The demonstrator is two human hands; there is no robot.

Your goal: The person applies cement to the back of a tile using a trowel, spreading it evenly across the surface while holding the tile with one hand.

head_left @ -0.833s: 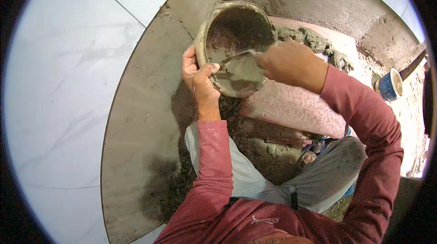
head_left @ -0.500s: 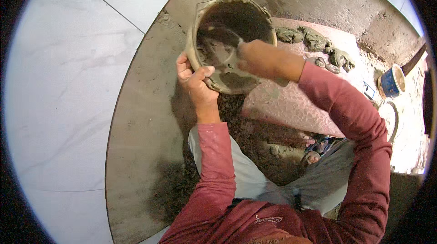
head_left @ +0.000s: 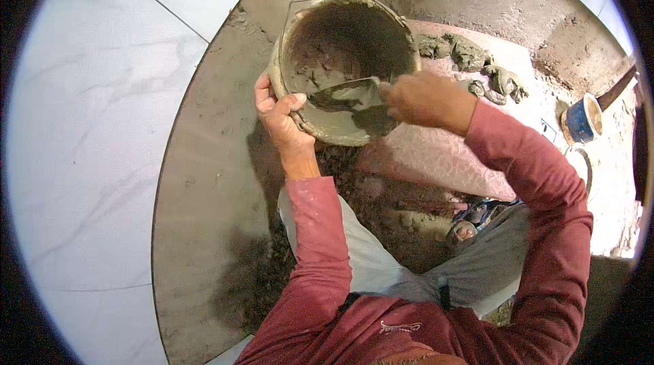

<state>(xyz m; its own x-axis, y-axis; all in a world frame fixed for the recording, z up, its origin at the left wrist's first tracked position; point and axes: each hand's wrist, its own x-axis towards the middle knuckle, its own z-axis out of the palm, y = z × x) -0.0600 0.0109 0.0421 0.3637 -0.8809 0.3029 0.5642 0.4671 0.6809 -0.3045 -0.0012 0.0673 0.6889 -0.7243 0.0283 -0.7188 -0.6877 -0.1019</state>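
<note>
A round bucket (head_left: 293,41) crusted with grey mortar is tilted so its mouth faces me. My left hand (head_left: 285,120) grips its lower left rim, thumb over the edge and fingers round the outside. In my right hand (head_left: 426,101), closed on its handle, is a trowel (head_left: 340,94) with a pointed, wet blade lying inside the bucket's lower part. Wet grey mortar (head_left: 327,69) coats the bucket's inner wall and bottom. The handle itself is mostly hidden by my fingers.
Right of the bucket lies a pinkish patterned board (head_left: 436,161) with several lumps of mortar (head_left: 470,55) at its far end. A blue tub (head_left: 582,120) stands farther right. White marbled tiles (head_left: 102,147) border the curved grey cement strip (head_left: 197,229) on the left.
My right hand has moved right and slightly down, drawing the trowel from the bucket's inside toward its near right rim. The bucket has shifted slightly left in my left hand.
</note>
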